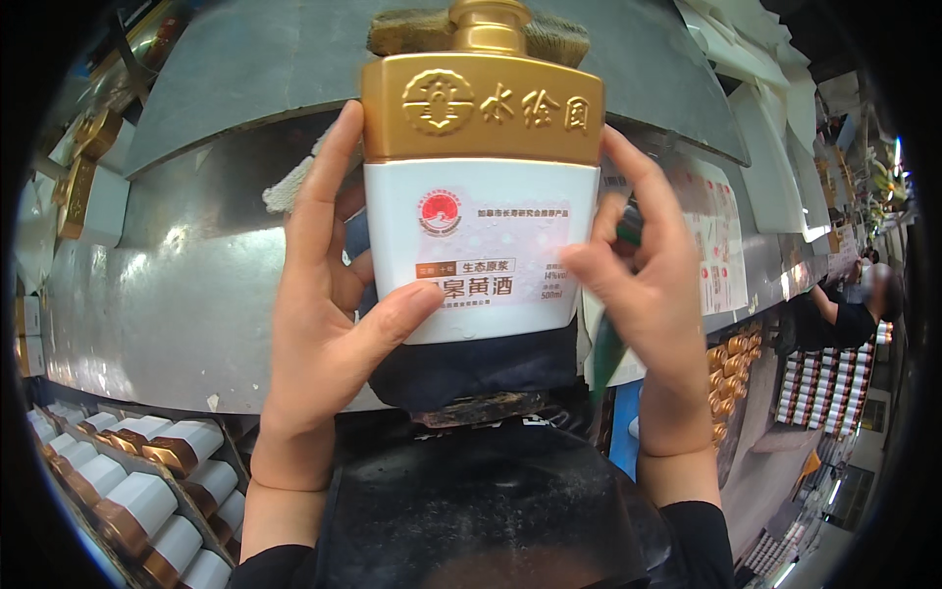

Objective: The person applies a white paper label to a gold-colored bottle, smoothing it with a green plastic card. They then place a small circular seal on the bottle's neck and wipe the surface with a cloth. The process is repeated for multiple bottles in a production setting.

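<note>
A flat-sided bottle (482,243) with a white lower body and a gold upper part is before me, neck pointing away. A wet-looking decal with a red round emblem and writing covers its white front. My left hand (331,294) grips the bottle's left side, thumb over the decal's lower left. At the right side, my right hand (647,250) has its index fingertip by the gold shoulder, and its blurred thumb is near the decal's right edge. Its curled fingers hold a slim green tool (608,350), mostly hidden by the hand. Dark cloth (478,372) lies beneath the bottle.
A worn block or roll (408,31) lies behind the bottle neck on the metal table (176,294). Decal sheets (710,243) are at right, a whitish cloth (291,180) at left. Crated bottles (140,501) stand lower left. A person (839,309) is at far right.
</note>
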The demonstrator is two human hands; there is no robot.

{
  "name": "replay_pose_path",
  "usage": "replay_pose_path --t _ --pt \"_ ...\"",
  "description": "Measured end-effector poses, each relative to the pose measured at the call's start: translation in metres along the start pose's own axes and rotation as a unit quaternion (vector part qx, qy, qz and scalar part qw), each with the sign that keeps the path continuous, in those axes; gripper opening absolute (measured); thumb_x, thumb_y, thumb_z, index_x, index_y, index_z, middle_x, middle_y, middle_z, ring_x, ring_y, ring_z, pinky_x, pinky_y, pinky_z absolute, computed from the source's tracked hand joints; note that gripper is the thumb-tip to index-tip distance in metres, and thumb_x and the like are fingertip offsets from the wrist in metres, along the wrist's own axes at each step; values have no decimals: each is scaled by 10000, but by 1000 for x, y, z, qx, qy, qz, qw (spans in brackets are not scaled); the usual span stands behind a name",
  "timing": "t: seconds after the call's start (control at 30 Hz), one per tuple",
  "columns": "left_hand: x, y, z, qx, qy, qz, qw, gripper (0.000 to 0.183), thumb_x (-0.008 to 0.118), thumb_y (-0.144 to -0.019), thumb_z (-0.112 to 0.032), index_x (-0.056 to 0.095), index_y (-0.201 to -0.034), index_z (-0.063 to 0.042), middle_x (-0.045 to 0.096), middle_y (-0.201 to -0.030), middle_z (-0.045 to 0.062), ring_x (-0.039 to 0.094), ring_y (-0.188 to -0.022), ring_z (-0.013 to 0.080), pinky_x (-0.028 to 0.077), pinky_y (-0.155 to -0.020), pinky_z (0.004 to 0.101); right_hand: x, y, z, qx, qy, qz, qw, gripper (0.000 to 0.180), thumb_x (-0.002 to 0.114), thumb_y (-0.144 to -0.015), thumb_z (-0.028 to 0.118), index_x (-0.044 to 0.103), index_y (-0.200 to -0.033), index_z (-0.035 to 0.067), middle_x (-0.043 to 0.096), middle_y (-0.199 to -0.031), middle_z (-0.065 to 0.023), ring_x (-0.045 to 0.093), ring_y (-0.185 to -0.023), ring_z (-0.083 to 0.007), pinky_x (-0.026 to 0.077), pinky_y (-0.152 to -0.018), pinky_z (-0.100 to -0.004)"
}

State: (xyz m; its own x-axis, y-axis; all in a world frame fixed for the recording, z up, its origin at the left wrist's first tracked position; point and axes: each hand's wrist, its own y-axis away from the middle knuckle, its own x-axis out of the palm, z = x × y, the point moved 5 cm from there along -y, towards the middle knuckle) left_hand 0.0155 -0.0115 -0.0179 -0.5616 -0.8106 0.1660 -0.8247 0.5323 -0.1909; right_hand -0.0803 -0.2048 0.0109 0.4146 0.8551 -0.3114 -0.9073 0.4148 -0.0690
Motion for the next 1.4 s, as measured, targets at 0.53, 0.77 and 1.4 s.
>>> replay_pose_path --t 0.53,0.77,1.4 --pt "-7 9 3 27 -43 56 997 865 708 -851 -212 228 -1546 -26 280 -1566 153 370 -1394 287 378 -1124 436 45 -13 96 -454 399 -20 796 471 824 -721 27 659 -1163 27 684 -986 -71 656 -904 -147 546 -812 -264" --pt "-32 9 7 19 -59 22 998 587 455 -1024 -342 355 -1486 6 373 -1525 142 393 -1375 261 346 -1134 432 52 17 84 -374 346 163 845 240 732 -727 -34 699 -950 49 651 -803 -42 626 -672 -167 513 -601 -270" --pt "-26 11 14 36 27 -25 999 442 464 -1037 -233 484 -1404 13 516 -1362 125 463 -1293 204 374 -1093 367 19 40 69 -410 401 160 804 330 775 -737 -11 703 -1033 118 647 -849 -3 635 -776 -133 496 -610 -270"
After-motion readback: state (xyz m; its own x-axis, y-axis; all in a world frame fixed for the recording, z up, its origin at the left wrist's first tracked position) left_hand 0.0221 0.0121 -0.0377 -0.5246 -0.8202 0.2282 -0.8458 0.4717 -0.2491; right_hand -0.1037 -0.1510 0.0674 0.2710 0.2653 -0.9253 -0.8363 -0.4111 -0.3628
